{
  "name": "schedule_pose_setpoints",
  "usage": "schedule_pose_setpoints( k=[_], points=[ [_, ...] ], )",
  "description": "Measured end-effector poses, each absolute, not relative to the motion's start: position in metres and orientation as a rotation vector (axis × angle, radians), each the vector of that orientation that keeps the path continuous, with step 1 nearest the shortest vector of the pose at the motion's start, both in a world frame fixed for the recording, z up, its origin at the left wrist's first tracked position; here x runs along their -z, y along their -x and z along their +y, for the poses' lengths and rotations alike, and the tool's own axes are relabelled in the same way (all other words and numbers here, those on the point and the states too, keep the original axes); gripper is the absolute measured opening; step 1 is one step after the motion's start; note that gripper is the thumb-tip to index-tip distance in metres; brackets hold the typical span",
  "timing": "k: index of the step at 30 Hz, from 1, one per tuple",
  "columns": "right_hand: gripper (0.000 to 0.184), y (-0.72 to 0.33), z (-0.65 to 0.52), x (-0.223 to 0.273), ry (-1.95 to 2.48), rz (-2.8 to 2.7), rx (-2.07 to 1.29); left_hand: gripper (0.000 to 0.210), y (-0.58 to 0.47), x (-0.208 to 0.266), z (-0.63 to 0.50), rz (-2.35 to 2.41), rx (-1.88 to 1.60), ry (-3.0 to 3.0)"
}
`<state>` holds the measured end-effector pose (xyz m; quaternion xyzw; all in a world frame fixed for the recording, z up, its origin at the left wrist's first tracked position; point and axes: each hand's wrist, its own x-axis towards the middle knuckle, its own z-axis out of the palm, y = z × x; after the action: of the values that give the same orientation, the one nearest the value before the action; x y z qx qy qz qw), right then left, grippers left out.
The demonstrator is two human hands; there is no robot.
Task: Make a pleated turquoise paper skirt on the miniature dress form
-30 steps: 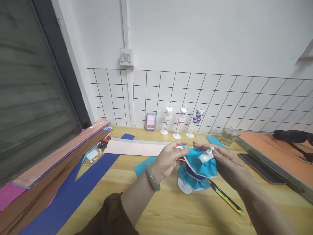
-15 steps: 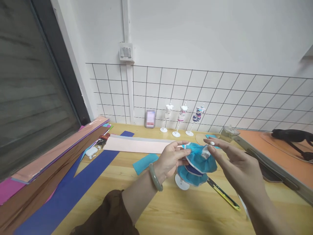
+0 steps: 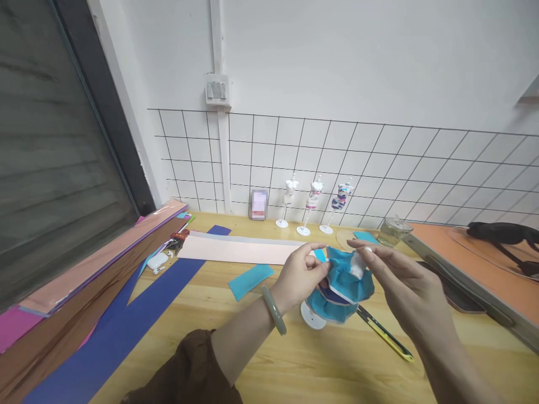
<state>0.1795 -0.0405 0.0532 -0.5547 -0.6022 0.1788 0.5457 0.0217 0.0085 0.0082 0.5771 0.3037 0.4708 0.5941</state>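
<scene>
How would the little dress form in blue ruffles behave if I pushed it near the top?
The dress form would probably tip rather than slide, as its blue ruffles spread wide above a small round base. The ruffles would likely flex or crumple under a pinch, since they look thin and wavy.

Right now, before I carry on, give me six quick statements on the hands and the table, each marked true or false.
1. The left hand pinches the upper blue ruffle. True.
2. The right hand is at the top of the white form. True.
3. The bangle is on the right wrist. False: it is on the left.
4. Five mannequins stand by the wall. False: there are three mannequins.
5. The yellow-edged tool lies on the table. True.
6. The dark blue strip lies over the pink strip. False: the pink one lies on top.
</scene>
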Motion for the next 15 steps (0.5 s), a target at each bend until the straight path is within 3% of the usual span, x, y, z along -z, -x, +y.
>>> schedule_pose_setpoints(
  k=[6,12,15],
  points=[
    [0.027,-0.178,-0.040,-0.055,1.298,-1.427,-0.450,0.053,-0.018,-0.013,0.007,0.735,-1.098,-1.437],
    [0.031,-0.179,-0.039,-0.056,1.328,-1.385,-0.481,0.074,-0.009,-0.025,0.006,0.605,-0.957,-1.071],
    [0.032,-0.179,-0.038,-0.056,1.329,-1.363,-0.508,0.094,-0.007,-0.027,0.004,0.559,-0.907,-1.010]
  ],
)
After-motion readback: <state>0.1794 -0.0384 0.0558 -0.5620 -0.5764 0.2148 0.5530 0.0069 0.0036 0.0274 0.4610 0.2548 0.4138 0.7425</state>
